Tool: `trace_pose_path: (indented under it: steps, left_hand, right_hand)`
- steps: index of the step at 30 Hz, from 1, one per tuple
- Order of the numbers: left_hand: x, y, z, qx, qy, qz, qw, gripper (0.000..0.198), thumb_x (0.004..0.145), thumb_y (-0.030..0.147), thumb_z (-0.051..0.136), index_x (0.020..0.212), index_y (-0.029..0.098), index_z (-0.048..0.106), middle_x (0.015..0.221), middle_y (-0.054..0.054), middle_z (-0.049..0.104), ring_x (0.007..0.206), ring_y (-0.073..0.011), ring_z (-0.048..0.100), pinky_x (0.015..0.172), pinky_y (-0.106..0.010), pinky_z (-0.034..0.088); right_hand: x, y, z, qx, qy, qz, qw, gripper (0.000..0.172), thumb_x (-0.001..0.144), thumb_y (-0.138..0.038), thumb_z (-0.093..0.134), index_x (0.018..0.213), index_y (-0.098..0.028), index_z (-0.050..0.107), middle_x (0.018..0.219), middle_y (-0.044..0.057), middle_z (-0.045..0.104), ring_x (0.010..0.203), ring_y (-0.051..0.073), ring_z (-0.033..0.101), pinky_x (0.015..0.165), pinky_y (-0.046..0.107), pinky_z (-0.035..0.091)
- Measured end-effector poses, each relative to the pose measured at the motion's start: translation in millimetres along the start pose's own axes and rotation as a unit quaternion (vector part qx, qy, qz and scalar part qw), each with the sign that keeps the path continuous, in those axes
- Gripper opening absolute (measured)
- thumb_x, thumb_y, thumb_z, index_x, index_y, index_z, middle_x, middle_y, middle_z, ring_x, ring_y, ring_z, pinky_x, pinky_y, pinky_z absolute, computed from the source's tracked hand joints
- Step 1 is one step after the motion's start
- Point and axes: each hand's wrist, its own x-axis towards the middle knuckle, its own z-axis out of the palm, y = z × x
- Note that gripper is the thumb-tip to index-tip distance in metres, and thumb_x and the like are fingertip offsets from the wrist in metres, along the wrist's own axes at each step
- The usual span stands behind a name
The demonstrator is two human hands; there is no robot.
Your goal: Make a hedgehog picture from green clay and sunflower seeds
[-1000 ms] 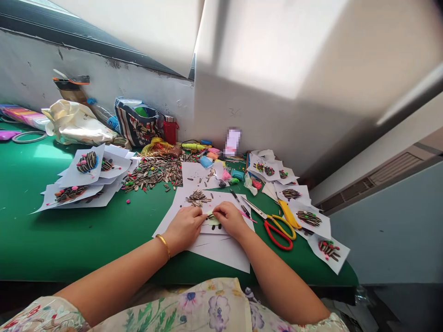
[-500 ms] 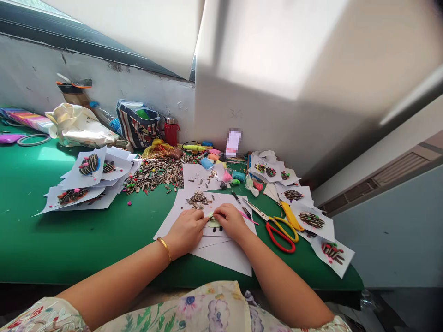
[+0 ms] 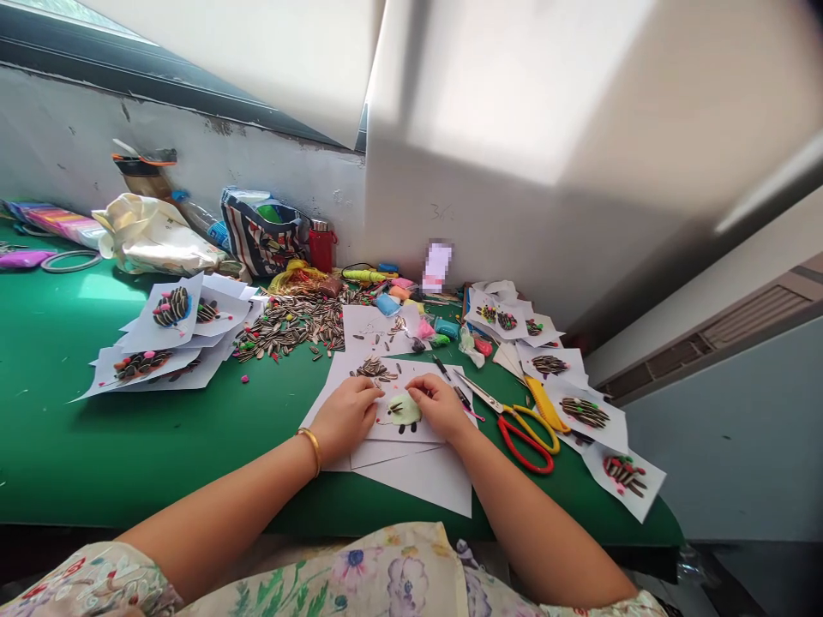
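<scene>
A pale green clay shape [image 3: 404, 410] with a few dark seeds on it and black feet below lies on white paper [image 3: 411, 482]. My left hand [image 3: 345, 418] rests on the paper left of the shape, its fingers curled together near a small pile of sunflower seeds [image 3: 373, 368]. Over the shape's upper right edge is my right hand [image 3: 441, 406], thumb and forefinger pinched. Whatever either hand holds is too small or hidden to make out.
Scissors [image 3: 514, 420] and black pens [image 3: 451, 382] lie right of my right hand. A heap of sunflower seeds [image 3: 296, 324] spreads behind. Finished seed pictures on paper [image 3: 171, 308] lie left, others [image 3: 584, 413] right. Clay packets [image 3: 388, 304] and a red bottle [image 3: 320, 246] stand farther back.
My hands have drawn apart, uncovering the green clay shape with seeds on it. The left hand has shifted back from the shape and the right hand slightly right. The view has shifted a little.
</scene>
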Motion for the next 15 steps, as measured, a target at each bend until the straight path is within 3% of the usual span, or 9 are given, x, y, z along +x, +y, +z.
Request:
trace_pose_path:
  steps: [3,7,11,15]
  left_hand:
    - [14.9,-8.4,-5.8,0.016,-0.027,-0.042,0.999,0.02,0.091,0.016,0.05,0.101,0.019,0.067,0.103,-0.008,0.06,0.1,-0.0221,0.058,0.088,-0.034,0.049]
    - [38.4,-13.3,-10.3,0.068,-0.093,-0.093,0.989,0.018,0.092,0.022,0.05,0.099,0.021,0.067,0.105,-0.006,0.058,0.081,-0.0172,0.06,0.069,-0.029,0.046]
    - [50.5,-12.6,-3.6,0.09,-0.102,-0.095,0.986,0.023,0.093,0.025,0.048,0.088,0.021,0.07,0.096,-0.006,0.058,0.078,-0.0177,0.059,0.067,-0.029,0.042]
    - [51.3,-10.7,3.1,0.106,-0.1,-0.091,0.985,0.025,0.095,0.028,0.046,0.093,0.021,0.069,0.096,-0.006,0.059,0.081,-0.0188,0.058,0.068,-0.03,0.039]
  right_hand:
    - [12.1,0.4,-5.2,0.032,-0.013,0.06,0.998,0.018,0.078,-0.035,0.06,0.086,-0.021,0.069,0.09,0.003,0.068,0.085,0.02,0.061,0.08,0.033,0.047]
    - [31.2,-3.0,-9.1,0.04,-0.023,0.069,0.997,0.02,0.076,-0.037,0.062,0.083,-0.02,0.069,0.083,0.002,0.069,0.078,0.019,0.061,0.074,0.031,0.047]
    - [38.6,0.0,-4.2,0.041,0.004,0.067,0.997,0.022,0.078,-0.039,0.06,0.085,-0.02,0.069,0.086,0.003,0.069,0.08,0.019,0.061,0.075,0.031,0.046]
    - [33.6,5.9,-0.7,0.037,0.013,0.054,0.998,0.023,0.079,-0.039,0.058,0.085,-0.02,0.069,0.088,0.003,0.07,0.082,0.019,0.061,0.077,0.031,0.046]
